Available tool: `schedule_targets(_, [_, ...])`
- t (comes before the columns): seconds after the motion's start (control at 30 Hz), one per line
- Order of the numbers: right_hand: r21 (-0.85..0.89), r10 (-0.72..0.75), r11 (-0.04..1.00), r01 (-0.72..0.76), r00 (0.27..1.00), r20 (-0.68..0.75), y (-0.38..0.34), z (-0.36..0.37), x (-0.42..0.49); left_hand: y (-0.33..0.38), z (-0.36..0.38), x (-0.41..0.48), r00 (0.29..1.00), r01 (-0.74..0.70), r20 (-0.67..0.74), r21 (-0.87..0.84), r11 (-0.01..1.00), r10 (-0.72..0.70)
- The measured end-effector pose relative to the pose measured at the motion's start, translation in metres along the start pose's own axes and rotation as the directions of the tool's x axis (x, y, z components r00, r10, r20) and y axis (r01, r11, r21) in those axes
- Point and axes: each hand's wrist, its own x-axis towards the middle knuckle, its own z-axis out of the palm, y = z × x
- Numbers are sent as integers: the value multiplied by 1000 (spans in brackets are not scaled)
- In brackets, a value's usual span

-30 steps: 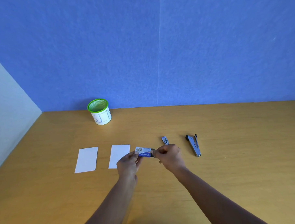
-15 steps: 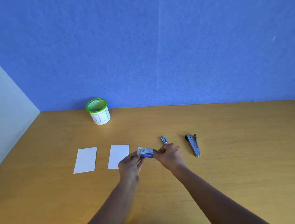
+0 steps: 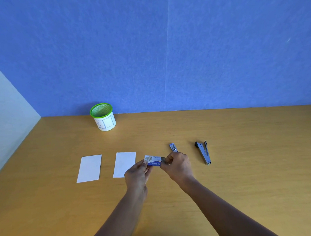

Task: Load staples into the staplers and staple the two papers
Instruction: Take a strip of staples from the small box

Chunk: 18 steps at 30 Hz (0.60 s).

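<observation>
Pinching the left end of a little blue-and-white staple box are the thumb and fingers of the left hand, curled snug onto it. The right hand has its fingertips clamped on the box's right end, where something dark pokes out; can't tell if that's the inner tray or the staples. The box sits between both hands, lifted just off the wooden table, a bit below the middle of the frame.

Right behind the right hand's knuckles lies a small stapler, partly hidden. Further right there's a gray stapler, lying splayed open in a V. Left of the hands, two white papers lie flat side by side and apart: the right paper, just beside the left hand, and the left paper. At the back, against the blue wall, stands a green-rimmed mesh cup labelled BIN.
</observation>
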Motion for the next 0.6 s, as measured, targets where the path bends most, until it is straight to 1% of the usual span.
schedule_targets(0.2, [-75,2,997,0,1000,22,0,-3,-1,-1,0,1,1000,7,-29,5,1000,-7])
schedule_targets(0.43, [-45,-49,998,47,998,-43,2,-4,-3,-1,1,2,998,2,-57,1,1000,-2])
schedule_targets(0.5, [1,-47,999,48,996,-73,2,-5,-3,-1,2,1,998,4,-63,3,1000,-4])
schedule_targets(0.6, [184,-6,983,23,996,-93,1,-8,-1,0,1,1,997,13,-74,4,1000,-13])
